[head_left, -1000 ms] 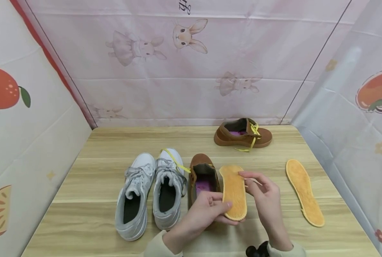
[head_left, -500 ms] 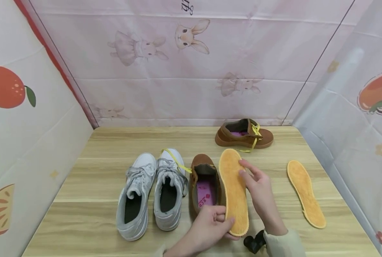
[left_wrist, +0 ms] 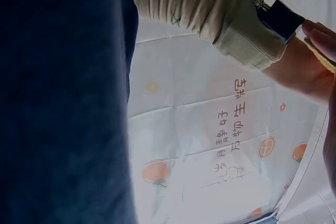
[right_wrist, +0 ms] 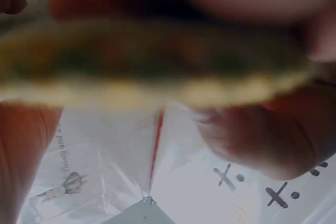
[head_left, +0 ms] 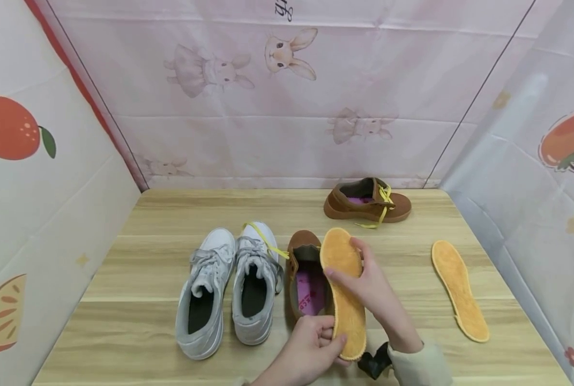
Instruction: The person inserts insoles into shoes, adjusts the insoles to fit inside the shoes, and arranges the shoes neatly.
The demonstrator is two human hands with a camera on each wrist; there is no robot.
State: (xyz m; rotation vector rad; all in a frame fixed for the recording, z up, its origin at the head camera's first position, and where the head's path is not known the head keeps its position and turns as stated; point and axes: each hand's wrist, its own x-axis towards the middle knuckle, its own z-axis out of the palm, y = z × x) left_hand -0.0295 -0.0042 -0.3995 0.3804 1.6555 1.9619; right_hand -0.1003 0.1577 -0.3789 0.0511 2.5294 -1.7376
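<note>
Both hands hold an orange fuzzy insole (head_left: 349,311) in the head view, just right of a brown shoe (head_left: 304,238) and partly over its side. My left hand (head_left: 311,343) pinches the lower end, thumb on top. Farther up, my right hand (head_left: 375,287) grips across the insole, its thumb on the fuzzy face. A purple lining (head_left: 310,295) with red print shows inside the shoe. The insole's edge (right_wrist: 157,90) crosses the right wrist view, blurred. Only a sliver of insole (left_wrist: 321,56) shows in the left wrist view.
Two white sneakers (head_left: 205,295) with grey laces stand to the left. At the back sits another brown shoe (head_left: 367,201) with yellow laces. A second orange insole (head_left: 459,292) lies at the right. Printed cloth walls (head_left: 267,96) border the wooden table (head_left: 137,257).
The held insole has turned from a foreshortened tilt to show its full length, then shifted left toward the brown shoe. My right hand has gone from its edge to gripping across it.
</note>
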